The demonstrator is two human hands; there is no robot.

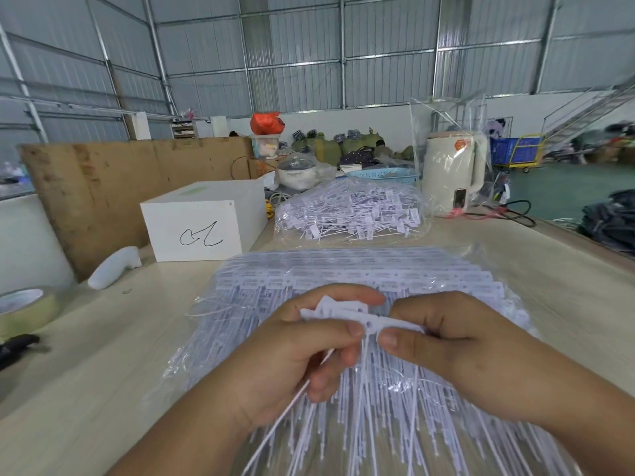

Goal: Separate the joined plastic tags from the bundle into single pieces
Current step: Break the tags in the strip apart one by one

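A short strip of joined white plastic tags (347,312) is held between both hands above the table. My left hand (292,355) pinches the strip's left part, thumb on top, with thin white tails running down through the fingers. My right hand (457,341) pinches the strip's right end between thumb and forefinger. Under the hands lies a big bundle of joined tags (378,273) in clear plastic, heads in rows at the far side, tails pointing toward me. Farther back sits a clear bag of single loose tags (350,211).
A white box (202,221) with a black scribble stands back left, with a white handheld device (113,267) beside it. A tape roll (24,309) sits at the left edge. A cream kettle (450,173) in plastic wrap stands back right, cables (508,211) by it. A brown board (103,187) leans behind.
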